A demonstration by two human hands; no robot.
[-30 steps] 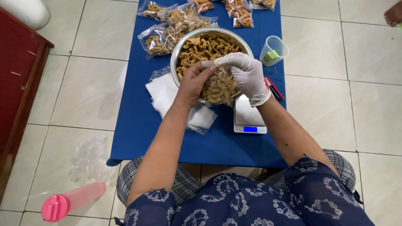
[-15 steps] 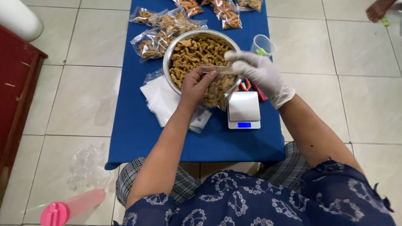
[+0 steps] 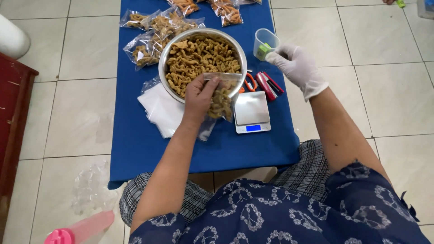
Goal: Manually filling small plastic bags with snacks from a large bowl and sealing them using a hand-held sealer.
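My bare left hand (image 3: 199, 96) grips the top of a clear plastic bag (image 3: 222, 97) part-filled with brown fried snacks, held over the near rim of a large metal bowl (image 3: 166, 54) full of the same snacks. My right hand (image 3: 296, 67), in a white glove, hovers at the right beside a clear plastic cup (image 3: 264, 44) with something green inside; its fingers are curled and whether it holds anything is unclear. A small silver digital scale (image 3: 252, 112) sits just right of the bag.
A low blue table (image 3: 135, 135) carries sealed snack bags (image 3: 151, 34) at the far side, a stack of empty clear bags (image 3: 160, 110) left of the bowl, and red-handled tools (image 3: 267, 84). A pink bottle (image 3: 77, 231) and crumpled plastic (image 3: 90, 183) lie on the tiled floor.
My gloved right hand left the bag and moved right toward the plastic cup. My left hand keeps the filled bag at the bowl's rim.
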